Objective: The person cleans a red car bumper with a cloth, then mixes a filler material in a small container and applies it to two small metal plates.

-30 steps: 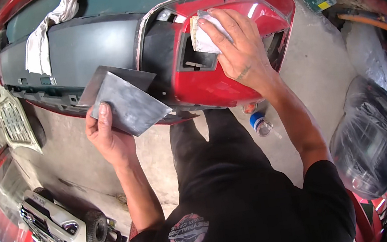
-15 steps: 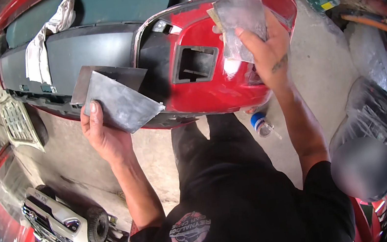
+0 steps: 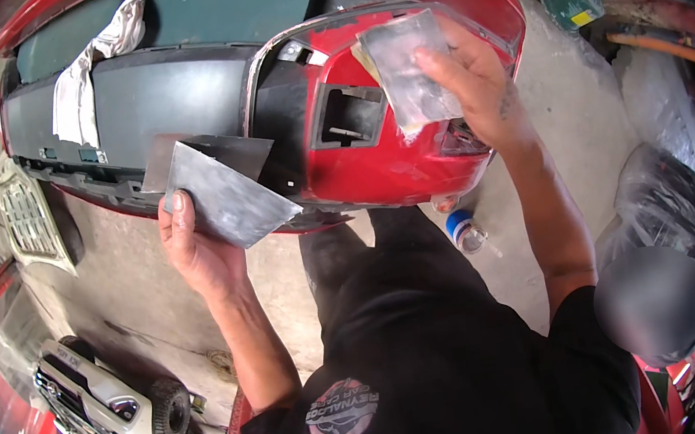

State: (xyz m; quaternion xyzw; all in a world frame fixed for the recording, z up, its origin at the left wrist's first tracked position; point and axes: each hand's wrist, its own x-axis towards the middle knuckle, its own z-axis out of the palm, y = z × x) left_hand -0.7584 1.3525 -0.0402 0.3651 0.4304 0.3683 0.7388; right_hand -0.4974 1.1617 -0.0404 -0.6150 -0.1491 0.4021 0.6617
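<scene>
My left hand (image 3: 209, 254) pinches two thin sandpaper sheets between thumb and fingers: a dusty light-grey sheet (image 3: 230, 200) in front and a darker grey sheet (image 3: 239, 154) behind. My right hand (image 3: 485, 87) grips another dusty grey sandpaper sheet (image 3: 404, 53), its thumb pressed on the face; a yellowish edge shows behind it. This sheet is over the red car body panel (image 3: 359, 175), near a square opening (image 3: 347, 116). Whether it touches the panel, I cannot tell. The left sheets hang above the panel's dark lower edge.
A white cloth (image 3: 73, 100) drapes over the dark grey panel (image 3: 161, 92). On the floor are a blue-banded clear container (image 3: 466, 231) and a pale grille (image 3: 29, 217). A green-and-yellow container (image 3: 573, 4) stands at far right, a white toy-like vehicle (image 3: 117, 409) at lower left.
My right hand and its sheet have shifted left and slightly down over the red panel. My left hand has moved slightly right and down, still holding its sheets.
</scene>
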